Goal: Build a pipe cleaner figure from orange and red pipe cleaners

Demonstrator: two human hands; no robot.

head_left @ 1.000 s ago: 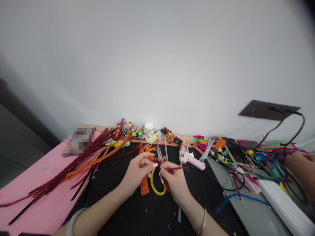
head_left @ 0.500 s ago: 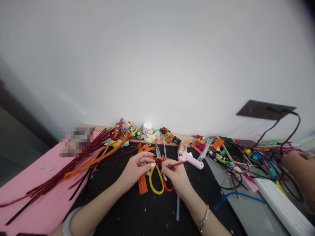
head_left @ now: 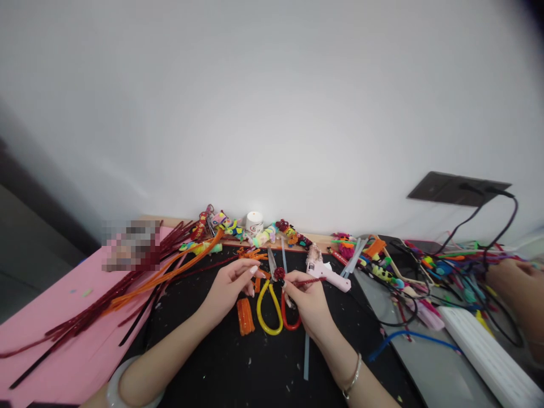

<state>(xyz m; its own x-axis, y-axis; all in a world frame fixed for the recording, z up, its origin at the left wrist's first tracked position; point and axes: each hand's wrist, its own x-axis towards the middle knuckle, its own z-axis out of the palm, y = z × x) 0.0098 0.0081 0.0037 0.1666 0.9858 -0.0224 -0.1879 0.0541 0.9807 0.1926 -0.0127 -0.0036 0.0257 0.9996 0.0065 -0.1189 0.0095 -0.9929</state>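
Observation:
My right hand [head_left: 308, 294] is closed on a dark red pipe cleaner [head_left: 279, 274], its end wound into a small coil and its straight tail sticking out to the right past my knuckles. A small black bit shows at my right fingertips, too small to name. To the left, apart from the coil, my left hand [head_left: 236, 283] has loosely bent fingers and holds nothing I can see. Beneath my hands lie scissors [head_left: 269, 331] with one yellow and one red handle loop. A bundle of short orange pipe cleaners [head_left: 245, 317] rests below my left fingers.
A pale pink glue gun [head_left: 329, 275] lies right of my hands, near translucent glue sticks [head_left: 355, 258]. Long dark red and orange pipe cleaners [head_left: 144, 283] spread over the pink surface at left. A white cup [head_left: 254, 225] stands behind. At right are a power strip [head_left: 488, 351] and another person's hand [head_left: 512, 289].
My left hand has let go of the coil and drawn slightly left. My right hand keeps the coil, which has shifted a little right and up.

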